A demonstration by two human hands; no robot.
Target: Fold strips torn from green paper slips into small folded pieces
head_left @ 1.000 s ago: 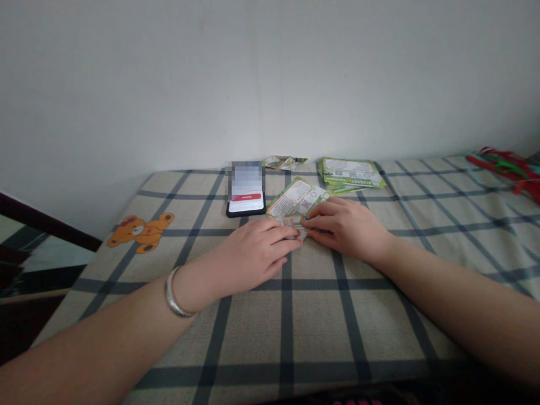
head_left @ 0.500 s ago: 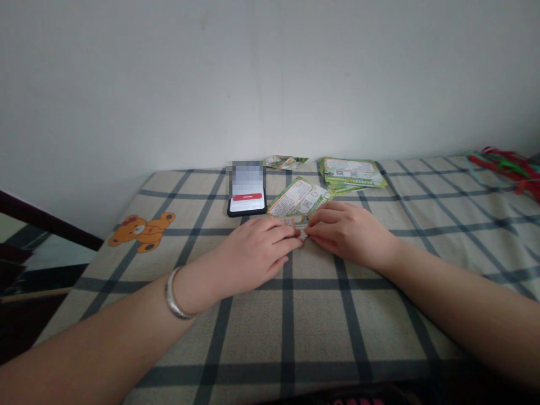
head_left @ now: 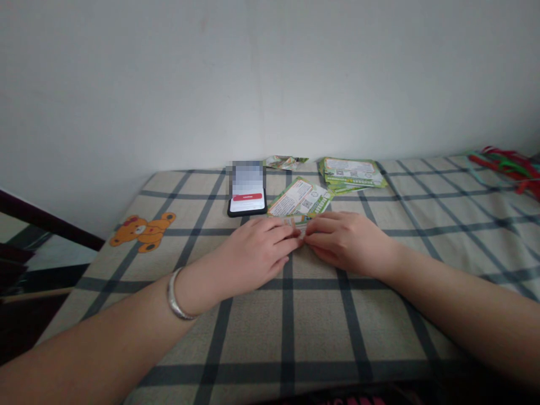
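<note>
Left forearm (head_left: 118, 329) and right forearm (head_left: 459, 306) angled inward, palms down, left fingers (head_left: 290, 246) and right fingers (head_left: 321, 241) bent, tips close together

Left hand (head_left: 261, 250) and right hand (head_left: 350, 242), fingertips close together, at near end of printed paper (head_left: 297, 198). Phone (head_left: 247, 206) just left, screen lit. Paper stack (head_left: 353, 170) far right. Bear picture (head_left: 144, 229) left, on checked cloth (head_left: 257, 332).

Wall (head_left: 261, 95): I get dim, greyish light, palest low in the middle, duller toward the corners.
Phone screen (head_left: 247, 205): glows above the cloth around it; I see its upper part pixelated.
Cards (head_left: 295, 197): fine print too soft for me to read.
Right forearm (head_left: 447, 298): dark shadow along its lower edge, light source outside my view.
Red bundle (head_left: 512, 166): blurry at the margin.
</note>
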